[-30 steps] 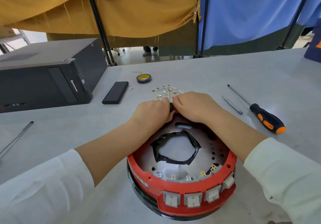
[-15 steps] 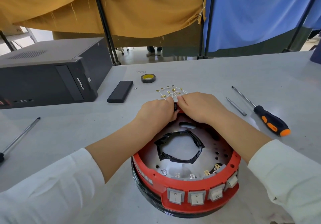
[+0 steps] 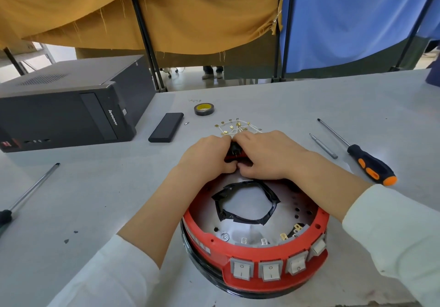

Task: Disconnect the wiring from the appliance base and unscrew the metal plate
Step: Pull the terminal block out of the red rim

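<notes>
Black part at far rim: a small dark piece [image 3: 234, 150] sits on the far edge of the appliance base, pinched between both hands.
Left hand [image 3: 206, 155]: fingers curled round the black part from the left, thumb tucked under against the other hand.
Right hand [image 3: 264, 154]: fingers curled over the same part from the right, knuckles up, forearm crossing the base's right rim.
Appliance base [image 3: 252, 249]: round red ring on a black bottom, on the table just in front of the person, with a row of grey rocker switches [image 3: 270, 269] facing the camera.
Metal plate [image 3: 245, 203]: pale disc inside the red ring, with a loop of black tape [image 3: 247, 217] lying on it and brass terminals [image 3: 284, 235] along its near edge.
Loose wiring [image 3: 234, 127]: white leads with brass connectors, on the table just beyond the hands.
Table [image 3: 95, 187]: grey surface.
Right of the base: an orange-and-black screwdriver [image 3: 366, 164] and a loose bit [image 3: 323, 146].
Left edge: another screwdriver [image 3: 28, 191].
Beyond the hands: tape roll [image 3: 204, 109], a flat black case [image 3: 166, 127], and a black computer tower [image 3: 69, 106] lying flat.
</notes>
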`<state>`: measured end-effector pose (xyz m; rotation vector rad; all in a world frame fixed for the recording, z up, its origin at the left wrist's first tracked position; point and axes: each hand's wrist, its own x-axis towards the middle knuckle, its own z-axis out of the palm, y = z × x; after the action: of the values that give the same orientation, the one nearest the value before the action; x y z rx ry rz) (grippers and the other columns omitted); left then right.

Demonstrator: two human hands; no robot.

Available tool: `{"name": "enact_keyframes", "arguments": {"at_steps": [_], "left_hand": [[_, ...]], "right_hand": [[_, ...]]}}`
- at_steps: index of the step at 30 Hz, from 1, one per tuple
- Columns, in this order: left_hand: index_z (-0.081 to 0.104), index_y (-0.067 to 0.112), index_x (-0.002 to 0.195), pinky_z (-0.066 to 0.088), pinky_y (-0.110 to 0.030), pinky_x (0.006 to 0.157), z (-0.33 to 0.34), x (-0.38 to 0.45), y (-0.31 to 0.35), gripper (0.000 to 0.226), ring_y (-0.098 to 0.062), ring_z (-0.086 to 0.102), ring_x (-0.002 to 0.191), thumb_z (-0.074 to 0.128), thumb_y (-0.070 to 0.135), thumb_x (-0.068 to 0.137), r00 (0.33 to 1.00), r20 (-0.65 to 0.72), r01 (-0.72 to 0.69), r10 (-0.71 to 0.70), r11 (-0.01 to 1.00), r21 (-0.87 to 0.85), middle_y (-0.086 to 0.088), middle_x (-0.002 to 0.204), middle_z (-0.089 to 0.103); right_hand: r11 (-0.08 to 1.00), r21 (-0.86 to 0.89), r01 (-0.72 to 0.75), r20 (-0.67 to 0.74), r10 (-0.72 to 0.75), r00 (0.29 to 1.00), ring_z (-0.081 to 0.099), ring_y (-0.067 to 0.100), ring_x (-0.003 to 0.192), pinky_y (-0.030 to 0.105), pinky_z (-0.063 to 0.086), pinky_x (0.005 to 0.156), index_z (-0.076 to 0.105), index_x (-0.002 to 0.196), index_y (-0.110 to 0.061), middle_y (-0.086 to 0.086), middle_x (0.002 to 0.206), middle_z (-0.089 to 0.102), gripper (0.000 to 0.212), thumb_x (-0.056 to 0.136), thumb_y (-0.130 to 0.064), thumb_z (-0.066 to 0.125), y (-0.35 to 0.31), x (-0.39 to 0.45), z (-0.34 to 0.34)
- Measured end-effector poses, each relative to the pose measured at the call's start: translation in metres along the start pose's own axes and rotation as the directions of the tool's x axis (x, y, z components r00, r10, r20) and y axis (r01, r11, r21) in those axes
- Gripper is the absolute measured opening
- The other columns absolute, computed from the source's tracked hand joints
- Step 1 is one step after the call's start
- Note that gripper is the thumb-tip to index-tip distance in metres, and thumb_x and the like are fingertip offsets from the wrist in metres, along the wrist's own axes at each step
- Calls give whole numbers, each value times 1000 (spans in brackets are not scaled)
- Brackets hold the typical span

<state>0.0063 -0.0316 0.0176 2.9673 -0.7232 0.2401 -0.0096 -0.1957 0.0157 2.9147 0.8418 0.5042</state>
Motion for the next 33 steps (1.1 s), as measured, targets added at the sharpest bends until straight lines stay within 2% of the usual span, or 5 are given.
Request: {"name": "enact_keyframes", "arguments": {"at_steps": [6,11,22,30,33], "left_hand": [[48,13,103,37,-33,61,1,-5,-2,21,-31,57,89,51,16,83,1000,2,11,-11,999,-35,-11,101,61],[54,11,95,47,-39,74,-6,-5,-7,18,-32,55,93,48,4,80,998,38,58,-51,975,-215,-12,100,61],[60,8,92,46,-39,72,-9,-4,-6,12,-31,56,89,59,6,81,998,23,70,-66,965,-254,-11,94,63],[59,12,91,46,-37,72,-7,-6,-5,10,-32,56,92,60,8,82,997,1,75,-77,964,-257,-10,96,63],[62,18,99,46,-32,75,-5,-8,-5,24,-25,56,94,62,4,79,994,-9,99,-107,948,-304,-3,100,64]], "right_hand": [[995,-102,15,-94,-25,995,59,25,99,31,28,61,45,118,-17,1,114,60,44,93,-53,40,-4,4,2],[965,-263,13,-147,-54,988,59,30,66,29,24,49,56,107,-10,9,81,67,42,89,-48,54,-11,9,3],[996,-85,-25,-110,16,994,31,23,67,32,25,53,49,109,-9,15,86,64,41,93,-46,42,-10,15,12],[997,-67,-48,-84,42,996,51,30,68,32,29,54,48,109,-8,15,87,64,40,94,-44,41,-12,14,7],[961,152,-231,-140,252,957,45,29,55,31,18,46,39,99,-11,3,62,49,32,97,-43,37,-7,15,1]]}}
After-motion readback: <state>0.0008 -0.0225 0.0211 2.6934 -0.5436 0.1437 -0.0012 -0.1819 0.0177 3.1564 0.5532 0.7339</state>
